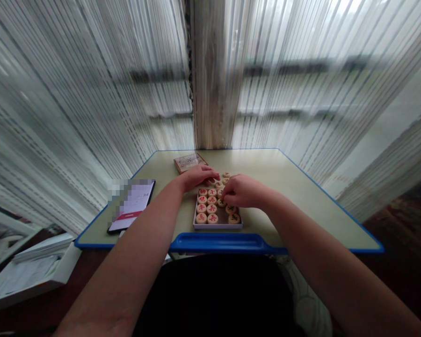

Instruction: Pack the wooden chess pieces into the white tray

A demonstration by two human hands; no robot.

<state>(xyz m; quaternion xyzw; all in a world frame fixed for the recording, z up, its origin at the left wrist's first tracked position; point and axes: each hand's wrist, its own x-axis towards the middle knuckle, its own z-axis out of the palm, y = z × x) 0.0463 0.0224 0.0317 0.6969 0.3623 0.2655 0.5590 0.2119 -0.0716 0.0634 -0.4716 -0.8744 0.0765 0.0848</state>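
A shallow box (218,226) on the table holds several round wooden xiangqi pieces. Pieces with red characters (212,209) fill its left columns, and dark-marked ones, such as a horse piece (234,218), lie on the right. My right hand (245,191) is over the box's right side, thumb and fingers pinched at a xiangqi piece (221,202); the fingers partly cover it. My left hand (200,175) rests behind the box, fingers stretched out and holding nothing visible. Just beside its fingertips are loose pieces (218,184) on the table, with another piece (226,174) farther back.
A box lid with printing (189,161) lies behind my left hand. On the left is a tablet or phone with a lit screen (135,201), partly pixelated. The table (301,215) has a blue edge and a blue front tray (219,242). Striped curtains (91,93) hang behind.
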